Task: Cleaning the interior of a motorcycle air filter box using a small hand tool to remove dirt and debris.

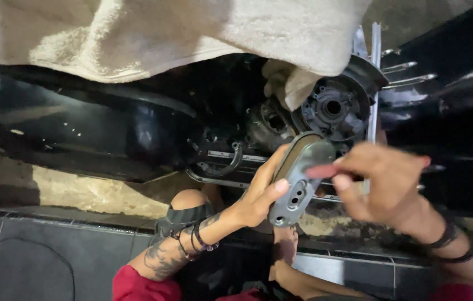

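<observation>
Grey metal cover plate (297, 178) held upright — long axis running top to bottom, tilted slightly right.
Left hand (261, 192) fingers clamp its left edge; right hand (381, 181) pinches a red tool (321, 170) against its face — oval, holed.

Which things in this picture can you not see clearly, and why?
Head view only:
- Red tool in the right hand: blurred, its tip cannot be made out.
- Grey metal cover held by the left hand: its back side is hidden.
- Engine parts behind the round hub: dark shadow and a beige cloth hide them.
- Right forearm: cut off by the edge.
</observation>
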